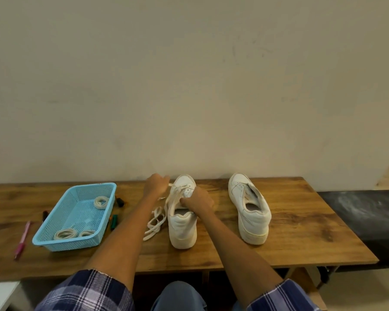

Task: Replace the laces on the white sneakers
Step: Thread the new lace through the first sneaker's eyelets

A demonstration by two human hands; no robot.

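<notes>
Two white sneakers stand on the wooden table (301, 232), heels toward me. The left sneaker (182, 225) still has a white lace (155, 223) partly threaded, its loose end trailing on the table to the sneaker's left. My right hand (197, 199) grips the sneaker's tongue and top. My left hand (155, 184) is beside the toe, pinching the lace and pulling it out to the left. The right sneaker (249, 209) stands apart with no lace in it.
A light blue plastic basket (61, 221) at the left holds three coiled white laces (101, 202). Markers (114, 221) lie beside the basket and a pink pen (23, 239) lies further left. A wall runs behind the table; a dark surface (364, 212) adjoins on the right.
</notes>
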